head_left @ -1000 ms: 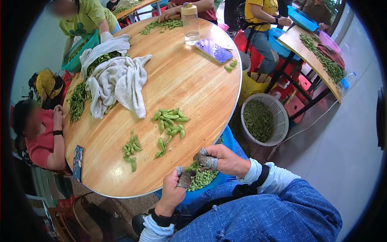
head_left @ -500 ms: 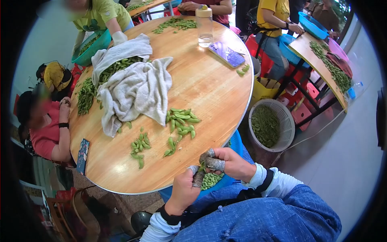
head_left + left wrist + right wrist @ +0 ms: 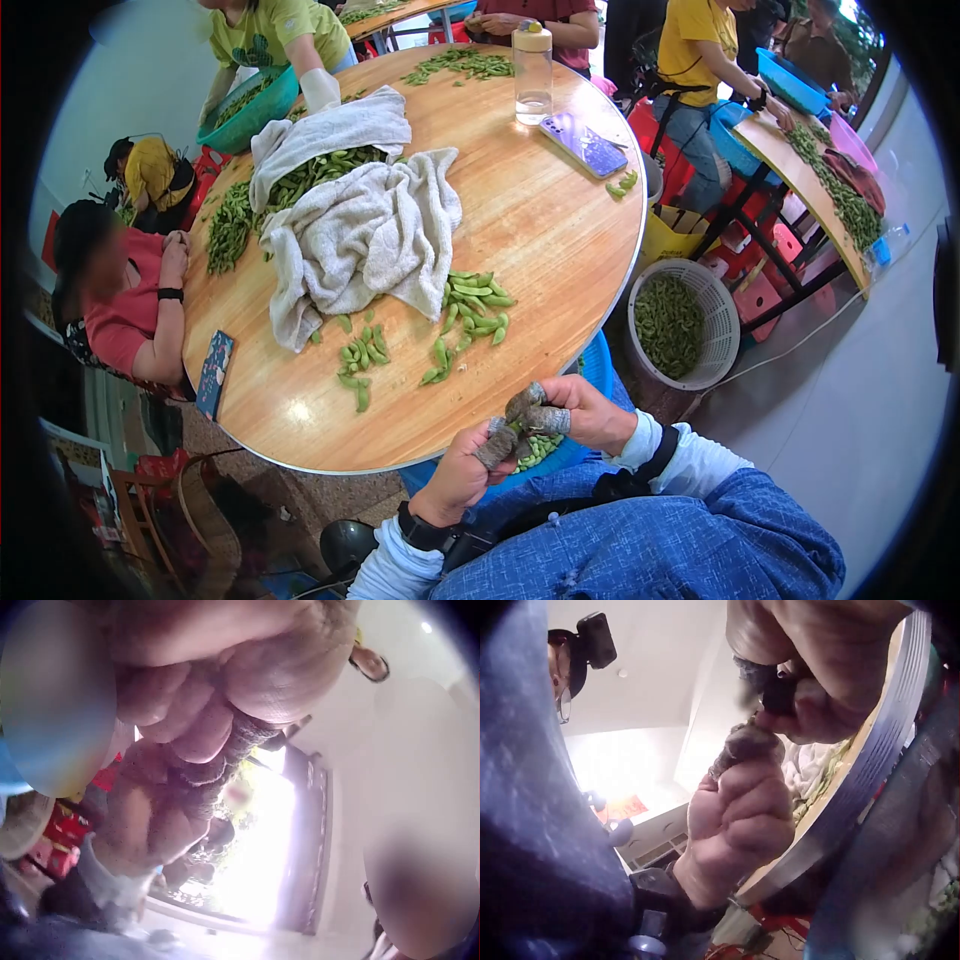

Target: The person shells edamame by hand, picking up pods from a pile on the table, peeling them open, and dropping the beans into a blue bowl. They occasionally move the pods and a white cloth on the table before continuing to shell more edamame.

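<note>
In the head view my left hand [image 3: 462, 475] and right hand [image 3: 595, 415] meet above a blue basin [image 3: 600, 365], thumbs and fingertips wrapped in grey tape. Between them they pinch a green edamame pod [image 3: 516, 427], mostly covered by the taped fingers. Shelled green beans [image 3: 540, 452] lie in the basin below. The right wrist view shows the left hand [image 3: 742, 810] with fingers curled, its taped tips close against the right hand [image 3: 825, 652]. In the left wrist view curled fingers hide the pod.
Small piles of edamame pods [image 3: 478, 300] lie on the round wooden table [image 3: 540, 250], beside a crumpled towel [image 3: 370, 240] over a larger heap. A bottle [image 3: 533, 75] and phone [image 3: 585, 145] stand farther back. A white basket [image 3: 725, 330] of green pods is on the floor. Other people sit around.
My hands have drawn closer together, and the pod that showed between them is now mostly hidden. The head view has shifted, moving the table rightward in it.
</note>
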Available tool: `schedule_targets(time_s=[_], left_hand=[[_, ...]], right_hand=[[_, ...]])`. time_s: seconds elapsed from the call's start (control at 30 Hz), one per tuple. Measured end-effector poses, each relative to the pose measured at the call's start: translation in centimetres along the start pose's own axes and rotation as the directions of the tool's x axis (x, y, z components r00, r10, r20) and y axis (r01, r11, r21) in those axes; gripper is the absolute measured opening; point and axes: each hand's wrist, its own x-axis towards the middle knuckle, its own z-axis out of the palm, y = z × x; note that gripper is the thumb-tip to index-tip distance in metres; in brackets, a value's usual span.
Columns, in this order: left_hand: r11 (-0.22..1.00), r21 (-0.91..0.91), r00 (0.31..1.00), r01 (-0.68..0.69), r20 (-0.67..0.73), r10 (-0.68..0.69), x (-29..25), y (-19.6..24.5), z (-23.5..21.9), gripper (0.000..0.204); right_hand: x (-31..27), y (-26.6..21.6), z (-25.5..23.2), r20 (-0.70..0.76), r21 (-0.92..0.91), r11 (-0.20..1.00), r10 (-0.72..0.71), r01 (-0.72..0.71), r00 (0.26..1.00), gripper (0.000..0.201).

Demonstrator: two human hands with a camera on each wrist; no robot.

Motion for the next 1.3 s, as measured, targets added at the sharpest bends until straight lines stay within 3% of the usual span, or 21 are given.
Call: schedule_targets(time_s=[0.1,0.2,0.23,0.27,0.3,0.37,0.4,0.5,0.6,0.7,0.8,0.9,1.0,1.1,1.2,1.23,1.3], left_hand=[[0.969,-0.239,0.985,0.063,0.172,-0.021,0.1,-0.4,-0.8,0.017],[0.987,-0.162,0.997,0.005,0.078,0.007,0.4,-0.4,-1.0,0.016],[0.975,0.134,0.984,-0.179,0.003,0.18,0.6,-0.6,-0.6,0.013],[0.847,0.425,0.932,-0.319,-0.018,0.361,1.0,-1.0,0.0,0.012],[0.619,0.677,0.849,-0.399,0.018,0.528,1.2,-1.2,0.4,0.011],[0.075,0.954,0.757,-0.29,0.181,0.628,0.8,-0.7,0.3,0.012],[-0.218,0.959,0.723,-0.181,0.28,0.632,0.6,-0.5,0.3,0.013],[0.126,0.942,0.782,-0.312,0.18,0.596,0.5,-0.6,-0.1,0.012],[0.47,0.782,0.839,-0.41,0.122,0.53,-0.2,0.2,0.3,0.01],[0.682,0.629,0.884,-0.373,0.017,0.467,-0.1,-0.7,-0.6,0.012],[0.777,0.512,0.854,-0.366,-0.147,0.499,0.2,-0.5,0.2,0.014],[0.807,0.445,0.847,-0.388,-0.174,0.503,0.1,-0.3,0.6,0.018],[0.901,0.302,0.906,-0.313,-0.191,0.379,-0.2,-0.6,0.0,0.018],[0.963,0.188,0.974,-0.191,-0.089,0.21,-0.3,-0.6,-0.5,0.011],[0.986,0.128,0.987,-0.109,-0.101,0.123,0.2,-0.2,0.4,0.008],[0.986,0.125,0.992,-0.106,-0.048,0.113,0.3,-0.3,0.0,0.01],[0.951,0.216,0.969,-0.221,-0.063,0.239,1.2,-1.4,0.7,0.015]], right_hand=[[0.3,0.2,0.0,0.036,0.056,0.998,-0.013,0.011,0.999,0.017],[0.7,-0.8,0.2,-0.011,-0.061,0.998,0.023,-0.023,1.0,0.016],[0.7,-0.8,0.1,-0.039,-0.11,0.992,0.057,-0.061,0.998,0.016],[0.7,-0.7,0.0,-0.069,-0.158,0.982,0.091,-0.101,0.993,0.016],[0.6,-0.8,-0.1,-0.099,-0.205,0.969,0.123,-0.141,0.988,0.016],[0.6,-1.1,0.1,-0.075,-0.205,0.97,0.12,-0.133,0.99,0.017],[0.5,-1.2,0.2,-0.063,-0.205,0.97,0.12,-0.13,0.991,0.017],[0.3,-0.9,0.3,-0.02,-0.097,0.992,0.082,-0.084,0.996,0.018],[0.1,-0.5,0.5,0.032,0.008,0.999,0.04,-0.04,0.999,0.019],[0.2,0.1,0.4,0.044,0.006,0.999,0.039,-0.039,0.998,0.02],[0.4,-0.6,1.1,-0.041,-0.247,0.969,-0.043,0.032,0.998,0.018],[0.3,-1.2,1.2,-0.017,-0.538,0.84,-0.1,0.075,0.995,0.015],[0.0,-2.3,1.6,0.051,-0.682,0.718,-0.138,0.136,0.989,0.013],[-0.4,-2.6,1.3,0.06,-0.718,0.688,-0.09,0.106,0.994,0.012],[-1.0,-2.6,1.0,0.014,-0.695,0.718,-0.045,0.042,0.999,0.013],[-1.1,-3.2,1.5,-0.008,-0.683,0.729,-0.06,0.039,0.998,0.014],[-1.4,-3.0,1.2,-0.016,-0.706,0.708,-0.057,0.029,0.998,0.014]])
